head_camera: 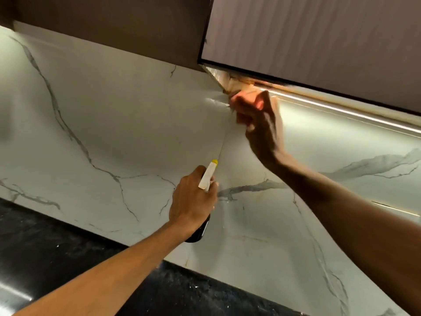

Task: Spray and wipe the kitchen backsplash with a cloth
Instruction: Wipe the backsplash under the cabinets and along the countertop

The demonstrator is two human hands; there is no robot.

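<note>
Backsplash: white marble-pattern wall panel with grey veins (114,122). It runs from the black speckled stone countertop (57,247) up to the brown upper cabinets (319,42).
Left hand (193,201): fingers wrapped around the neck of the dark spray bottle (206,179), which has a white trigger head and a yellow nozzle tip.
Bottle position: upright, low and near the panel, with the nozzle aimed at the wall. Probable reason: spray is ready without a change of grip.
Right hand (259,124): raised to the top edge of the panel, just under the cabinet corner.
Right fingers: curled and apparently bunching the pale orange cloth (247,96). Motion blur hides the exact grip.
Cloth position: against the top of the wall panel, beside the lit strip (341,110) under the cabinet.
Hand layout: 2 hands, 1 tool each, well apart, so neither blocks the other.
Current step (judgement): wiping the upper corner, with the sprayer on standby.
Progress (judgement): cannot be read, as no wet marks are visible.
Risk (judgement): the cabinet edge limits the reach of the cloth.
</note>
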